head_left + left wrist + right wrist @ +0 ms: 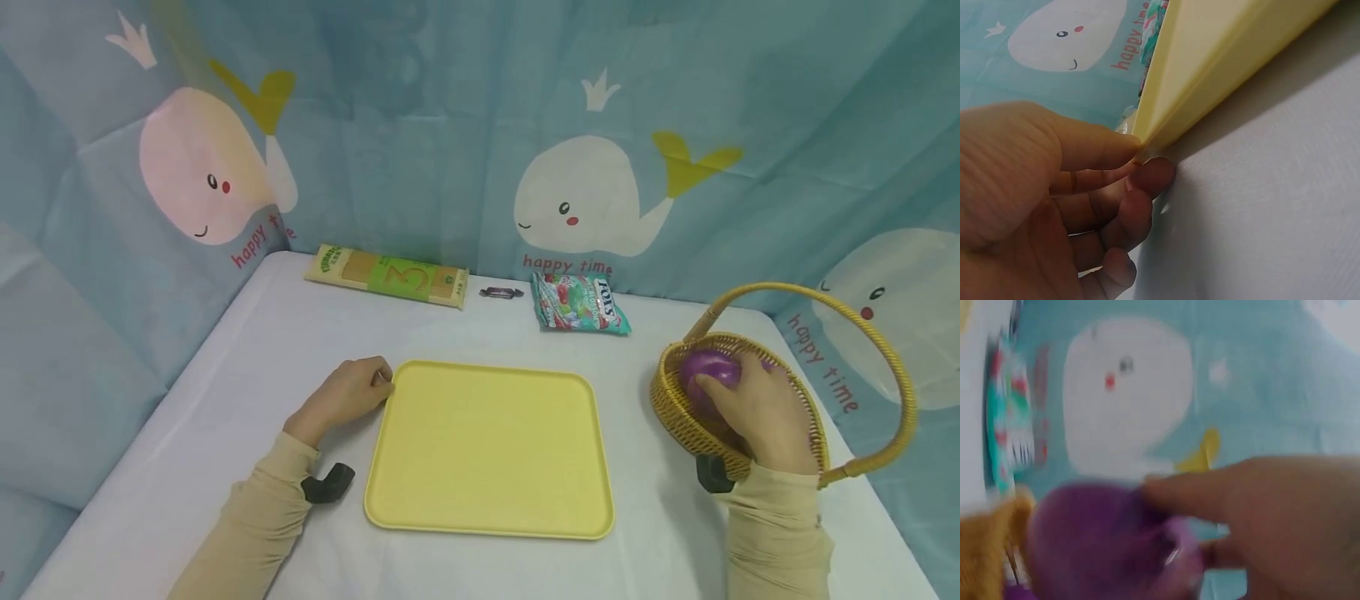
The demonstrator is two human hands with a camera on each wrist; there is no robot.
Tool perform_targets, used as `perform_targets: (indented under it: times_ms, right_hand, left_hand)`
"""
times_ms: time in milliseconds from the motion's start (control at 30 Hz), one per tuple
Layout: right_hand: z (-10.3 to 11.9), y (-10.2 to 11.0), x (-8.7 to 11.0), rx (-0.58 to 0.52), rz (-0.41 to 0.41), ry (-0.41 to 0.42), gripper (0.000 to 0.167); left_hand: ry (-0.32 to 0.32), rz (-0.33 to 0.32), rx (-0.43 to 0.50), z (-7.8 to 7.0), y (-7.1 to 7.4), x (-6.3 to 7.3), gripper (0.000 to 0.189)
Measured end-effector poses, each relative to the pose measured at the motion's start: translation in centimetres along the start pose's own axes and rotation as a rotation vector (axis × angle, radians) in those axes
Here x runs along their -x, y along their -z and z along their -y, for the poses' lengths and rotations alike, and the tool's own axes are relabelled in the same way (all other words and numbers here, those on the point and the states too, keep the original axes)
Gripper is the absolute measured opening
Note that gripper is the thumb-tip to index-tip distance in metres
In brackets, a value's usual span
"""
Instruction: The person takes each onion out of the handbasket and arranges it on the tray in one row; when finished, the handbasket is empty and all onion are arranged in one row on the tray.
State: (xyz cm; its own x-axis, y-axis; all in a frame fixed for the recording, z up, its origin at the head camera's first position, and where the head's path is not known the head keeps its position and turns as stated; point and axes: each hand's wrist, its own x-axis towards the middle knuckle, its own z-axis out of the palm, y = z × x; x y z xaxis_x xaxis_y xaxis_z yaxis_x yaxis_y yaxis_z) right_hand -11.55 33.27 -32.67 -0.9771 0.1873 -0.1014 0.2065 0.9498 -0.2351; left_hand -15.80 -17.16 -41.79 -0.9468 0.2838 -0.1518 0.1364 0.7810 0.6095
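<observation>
My left hand (348, 392) is at the far left corner of a yellow rectangular tray (491, 450). In the left wrist view, its thumb and forefinger pinch the tray's rim (1175, 115), while the other fingers curl below. Over on the right, my right hand (768, 412) reaches into a woven wicker basket (678, 417) and grips a shiny, round purple object (708, 371). The right wrist view is blurred, but the thumb lies against this purple object (1097, 544); its exact kind is unclear. More purple shows in the basket beside the hand, partly hidden by it.
Along the back of the white table (255, 358) lie a pack of noodles (405, 277), a small dark wrapped candy (501, 292) and a green Fox's candy bag (577, 302). The basket's tall handle (896, 375) arches to the right. A whale-print curtain (420, 150) surrounds the table.
</observation>
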Motion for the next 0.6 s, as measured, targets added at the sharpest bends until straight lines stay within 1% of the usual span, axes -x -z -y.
perform_targets:
  times_ms: [33,67,133,167,267,367,400,467,533,600]
  right_hand:
    - [0.7,0.1,0.2,-0.027,-0.04,0.011,0.078]
    - [1.6,0.1,0.3,-0.055,-0.062,0.036,0.077]
    - [3.6,-0.1,0.4,-0.1,-0.064,0.105,0.074]
    - [4.8,-0.5,0.4,-0.117,-0.064,0.154,0.072]
    - [8.6,-2.5,-0.1,-0.136,-0.073,0.306,0.064]
    - [12.7,-5.4,-0.4,-0.14,-0.094,0.469,0.055]
    - [13.8,-6.3,-0.4,-0.138,-0.093,0.508,0.053]
    - [16.0,-8.1,-0.1,-0.119,-0.066,0.585,0.05]
    - [17.5,-9.4,0.3,-0.11,-0.011,0.635,0.05]
    - [18.6,-10.2,0.5,-0.105,0.056,0.676,0.054]
  left_hand:
    - [0.002,-0.001,0.001,0.0,0.0,0.0,0.024]
    - [0.003,-0.002,-0.001,0.1,0.0,0.0,0.024]
    - [0.005,-0.004,0.0,0.0,0.1,0.0,0.024]
    - [0.006,-0.004,-0.002,0.0,0.2,0.0,0.024]
    - [0.006,-0.001,-0.005,-0.1,0.3,0.0,0.024]
    - [0.01,0.002,-0.005,-0.3,0.3,0.2,0.025]
    - [0.011,0.002,-0.004,-0.3,0.3,0.2,0.025]
    - [0.016,0.003,0.001,-0.3,0.2,0.2,0.025]
    - [0.021,0.003,0.005,-0.2,0.1,0.1,0.025]
    - [0.024,0.006,0.011,-0.1,0.0,0.1,0.026]
